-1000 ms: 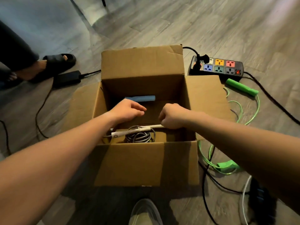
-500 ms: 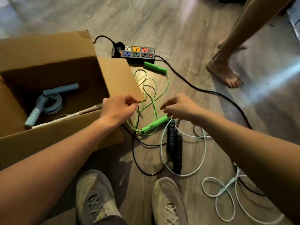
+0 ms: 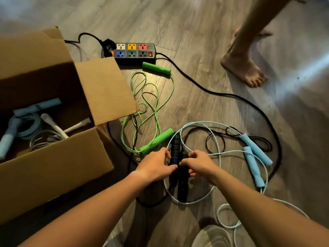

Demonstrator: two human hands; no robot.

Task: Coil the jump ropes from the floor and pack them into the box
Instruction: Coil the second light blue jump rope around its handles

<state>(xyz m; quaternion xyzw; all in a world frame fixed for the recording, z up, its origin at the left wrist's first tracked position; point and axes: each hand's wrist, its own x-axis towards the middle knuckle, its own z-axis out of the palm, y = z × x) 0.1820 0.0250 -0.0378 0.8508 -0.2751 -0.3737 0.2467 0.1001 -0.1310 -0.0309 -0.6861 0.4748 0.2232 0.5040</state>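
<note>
The left hand (image 3: 156, 165) and the right hand (image 3: 198, 164) met over the two black handles (image 3: 175, 151) lying side by side on the floor (image 3: 195, 24). Each hand's fingers curled down to pinch a handle, likely to gather the pair before winding the thin black cord (image 3: 215, 138) that ran off to the right. That cord lay tangled through the loops of the pale blue jump rope (image 3: 219, 154), whose two handles rested together just beyond, so lifting the black rope would probably drag the other. Left of the hands sprawled the green jump rope (image 3: 156, 97), one handle just beside the black pair, the other up by the power strip (image 3: 133, 52), whose thick cable (image 3: 222, 94) curved round the heap. That made three ropes loose on the floor, two handles each. The cardboard box (image 3: 53, 172) stood open at the left, holding two coiled ropes, a blue-handled rope (image 3: 26, 120) and a white-handled rope (image 3: 53, 124). Another person's bare foot (image 3: 243, 68) stood well apart
</note>
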